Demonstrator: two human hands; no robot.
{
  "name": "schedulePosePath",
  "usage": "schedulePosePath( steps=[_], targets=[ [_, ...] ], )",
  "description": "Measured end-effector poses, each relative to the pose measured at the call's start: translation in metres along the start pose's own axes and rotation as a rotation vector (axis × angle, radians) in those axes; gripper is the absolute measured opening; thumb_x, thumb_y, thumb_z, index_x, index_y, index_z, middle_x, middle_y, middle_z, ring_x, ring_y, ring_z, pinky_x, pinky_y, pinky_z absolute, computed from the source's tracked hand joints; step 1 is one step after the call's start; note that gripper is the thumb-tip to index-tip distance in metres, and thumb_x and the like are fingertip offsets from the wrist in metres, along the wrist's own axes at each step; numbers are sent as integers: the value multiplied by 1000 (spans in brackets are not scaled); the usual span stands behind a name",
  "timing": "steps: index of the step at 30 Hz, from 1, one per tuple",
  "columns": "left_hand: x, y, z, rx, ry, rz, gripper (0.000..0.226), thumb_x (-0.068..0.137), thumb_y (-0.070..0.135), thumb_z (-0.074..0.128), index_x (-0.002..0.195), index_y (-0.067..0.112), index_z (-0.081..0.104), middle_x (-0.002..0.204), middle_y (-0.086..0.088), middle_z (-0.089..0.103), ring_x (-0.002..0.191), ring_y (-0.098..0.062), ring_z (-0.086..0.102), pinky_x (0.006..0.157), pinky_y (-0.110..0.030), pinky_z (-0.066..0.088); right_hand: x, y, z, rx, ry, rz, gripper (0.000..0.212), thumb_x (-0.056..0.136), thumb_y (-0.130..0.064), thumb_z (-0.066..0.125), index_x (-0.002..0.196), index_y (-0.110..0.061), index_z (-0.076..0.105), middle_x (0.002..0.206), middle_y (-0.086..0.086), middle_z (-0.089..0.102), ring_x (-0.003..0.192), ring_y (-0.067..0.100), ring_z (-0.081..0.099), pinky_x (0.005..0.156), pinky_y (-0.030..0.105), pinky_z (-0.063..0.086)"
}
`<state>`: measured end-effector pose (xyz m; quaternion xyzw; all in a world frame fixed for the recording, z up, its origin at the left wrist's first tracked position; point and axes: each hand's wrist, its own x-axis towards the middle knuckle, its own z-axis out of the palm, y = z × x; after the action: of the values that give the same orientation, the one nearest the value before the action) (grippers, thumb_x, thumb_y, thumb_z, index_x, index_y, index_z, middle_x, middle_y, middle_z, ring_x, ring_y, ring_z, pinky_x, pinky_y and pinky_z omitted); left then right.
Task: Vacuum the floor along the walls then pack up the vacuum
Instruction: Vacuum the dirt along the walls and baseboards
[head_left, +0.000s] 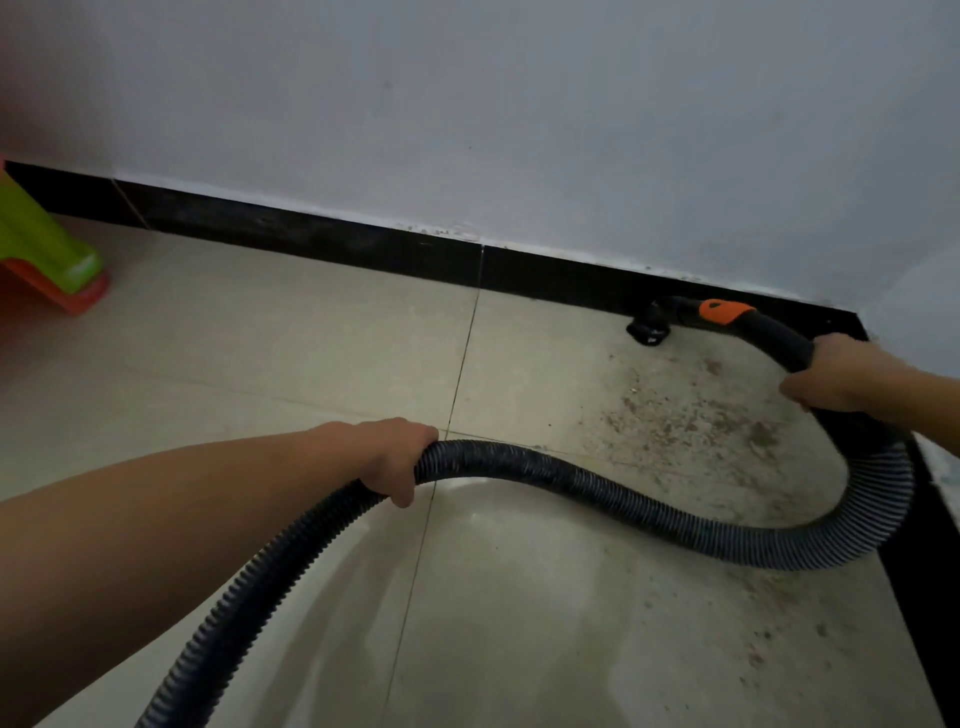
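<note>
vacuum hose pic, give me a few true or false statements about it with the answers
1. The left hand grips the ribbed hose. True.
2. The right hand hangs free, holding nothing. False: it grips the black handle.
3. The nozzle sits at the black baseboard. True.
4. The corner by the nozzle is spotless. False: brown dirt speckles the floor tiles there.
</note>
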<state>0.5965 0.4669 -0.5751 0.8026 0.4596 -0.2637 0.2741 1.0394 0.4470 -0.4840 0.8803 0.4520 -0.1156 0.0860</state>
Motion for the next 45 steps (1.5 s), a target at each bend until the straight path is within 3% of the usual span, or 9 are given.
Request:
schedulePosePath(
  steps=[4,10,13,17,21,25,36,41,45],
  targets=[
    [6,-2,1,13,-24,-9,45,69,20,73,102,24,42,100,-2,54,91,-21,57,74,-33,50,-2,18,5,207,-41,85,25,73,-6,74,89,9,64,80,26,67,69,36,66,61,36,54],
    [-1,-12,7,72,-96,-17,45,69,16,72,104,24,45,94,2,52,87,-18,53,70,-31,44,-15,17,10,336,-174,-16,13,76,2,70,85,9,64,71,27,69,58,34,65,65,45,57],
    [-1,-4,10,66,-123,14,46,70,15,72,107,23,46,97,1,51,89,-19,53,73,-32,45,-22,30,5,349,-157,-9,16,78,2,70,90,8,62,68,25,68,56,33,65,60,40,57],
    [2,10,5,108,-127,70,48,70,14,72,111,20,48,98,2,49,91,-19,52,74,-32,44,-43,38,4,307,-312,-91,16,79,2,70,89,2,58,60,17,66,51,30,63,53,35,53],
    [3,25,6,116,-153,86,51,71,14,72,115,19,48,103,0,51,95,-21,53,75,-32,45,-48,45,0,244,-163,-84,18,74,0,72,88,-1,59,66,17,68,56,30,65,52,28,49],
    [1,32,5,146,-173,117,48,72,12,72,113,19,49,103,1,51,94,-20,53,74,-31,43,-63,61,-2,270,-319,-76,18,76,1,69,89,1,57,56,14,67,48,27,65,47,29,51],
    [3,63,7,281,-204,167,54,72,12,75,117,17,47,104,0,47,96,-21,50,79,-34,45,-97,79,5,262,-268,-79,21,77,0,68,94,-4,56,64,16,68,50,27,64,50,30,52],
    [0,62,7,312,-226,173,52,71,10,73,116,18,49,104,-1,48,96,-22,51,83,-37,49,-116,77,12,306,-396,-105,19,76,3,67,92,0,56,56,11,64,47,24,62,48,29,51],
    [-9,48,5,292,-191,119,54,71,11,73,117,19,48,103,1,49,94,-20,51,77,-32,44,-108,64,22,300,-224,-84,20,74,-1,70,90,0,59,64,16,68,55,29,65,57,36,56]
  ],
)
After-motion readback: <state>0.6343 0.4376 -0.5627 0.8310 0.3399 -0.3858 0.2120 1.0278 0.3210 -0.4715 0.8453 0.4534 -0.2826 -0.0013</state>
